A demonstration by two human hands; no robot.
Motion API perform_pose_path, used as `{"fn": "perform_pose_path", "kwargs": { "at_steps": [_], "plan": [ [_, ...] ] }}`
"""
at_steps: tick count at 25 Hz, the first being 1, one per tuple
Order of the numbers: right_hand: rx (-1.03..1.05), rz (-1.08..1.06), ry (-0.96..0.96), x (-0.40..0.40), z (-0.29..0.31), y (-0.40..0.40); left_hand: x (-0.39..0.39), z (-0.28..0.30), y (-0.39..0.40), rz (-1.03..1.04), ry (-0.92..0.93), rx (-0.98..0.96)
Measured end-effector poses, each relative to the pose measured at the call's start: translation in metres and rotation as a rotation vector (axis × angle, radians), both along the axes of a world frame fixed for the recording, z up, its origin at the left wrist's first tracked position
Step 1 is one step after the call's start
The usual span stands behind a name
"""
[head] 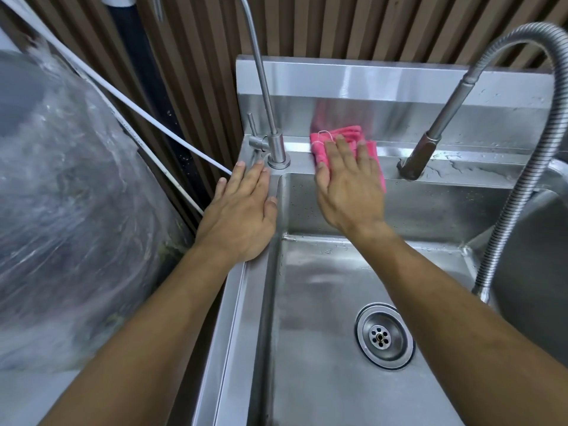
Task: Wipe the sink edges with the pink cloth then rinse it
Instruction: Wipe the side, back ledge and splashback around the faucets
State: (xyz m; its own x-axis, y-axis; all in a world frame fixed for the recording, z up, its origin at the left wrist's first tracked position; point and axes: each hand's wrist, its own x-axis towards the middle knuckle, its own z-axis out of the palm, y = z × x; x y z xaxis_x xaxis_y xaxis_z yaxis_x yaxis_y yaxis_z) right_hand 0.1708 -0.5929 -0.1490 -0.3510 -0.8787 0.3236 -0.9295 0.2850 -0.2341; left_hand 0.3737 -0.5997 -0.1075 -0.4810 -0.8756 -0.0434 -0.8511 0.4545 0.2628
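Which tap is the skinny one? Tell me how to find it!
Find the shiny steel sink and look at its back left corner. The thin, straight steel tap stands there, just beyond the left hand. Unlike the bendy ribbed hose tap on the right, it is smooth and stiff.

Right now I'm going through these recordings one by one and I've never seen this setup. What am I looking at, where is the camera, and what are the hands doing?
There is no machine here, only one picture from a camera worn on a person's head, looking down at their bare arms. Below is a steel sink with a round drain. The right hand lies flat, pressing a pink cloth on the back edge, between a thin tap and a pull-out sprayer on a flexible hose. The left hand lies flat on the left edge, holding nothing, its fingers beside the thin tap's base. Water droplets lie near the sprayer. To the left is something wrapped in clear plastic.
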Motion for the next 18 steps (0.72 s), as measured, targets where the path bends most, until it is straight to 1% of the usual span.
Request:
{"fn": "perform_pose_path", "kwargs": {
  "at_steps": [2,4,6,8,10,13,14,15,16,17,18],
  "plan": [
    [-0.078,0.007,-0.037,0.014,-0.001,-0.006,-0.001,0.000,0.000,0.007,-0.002,-0.002],
    [-0.085,0.196,0.027,0.022,0.002,-0.012,-0.003,-0.001,0.002,0.011,-0.014,-0.008],
    [0.037,0.402,0.115,0.012,0.013,-0.016,-0.004,-0.001,0.001,0.010,-0.012,-0.007],
    [0.179,0.507,0.103,-0.009,0.024,-0.016,-0.004,0.000,-0.001,0.005,-0.006,0.001],
    [0.185,0.495,0.081,-0.022,0.026,-0.007,-0.002,0.002,0.000,0.002,0.004,0.004],
    [0.068,0.448,0.051,-0.026,0.031,-0.001,0.000,0.004,0.001,0.001,0.016,0.022],
    [0.037,0.436,0.008,-0.022,0.033,-0.001,-0.001,0.003,0.000,0.002,0.021,0.023],
    [0.011,0.424,-0.079,-0.016,0.038,0.001,-0.002,0.003,-0.001,0.006,0.024,0.024],
    [0.000,0.416,-0.206,-0.010,0.045,0.002,-0.003,0.003,-0.002,0.009,0.028,0.022],
    [0.007,0.436,-0.397,-0.005,0.053,0.002,-0.003,0.003,-0.002,0.011,0.031,0.018],
    [0.001,0.464,-0.629,-0.002,0.066,0.000,-0.003,0.003,-0.002,0.013,0.032,0.017]
  ]
}}
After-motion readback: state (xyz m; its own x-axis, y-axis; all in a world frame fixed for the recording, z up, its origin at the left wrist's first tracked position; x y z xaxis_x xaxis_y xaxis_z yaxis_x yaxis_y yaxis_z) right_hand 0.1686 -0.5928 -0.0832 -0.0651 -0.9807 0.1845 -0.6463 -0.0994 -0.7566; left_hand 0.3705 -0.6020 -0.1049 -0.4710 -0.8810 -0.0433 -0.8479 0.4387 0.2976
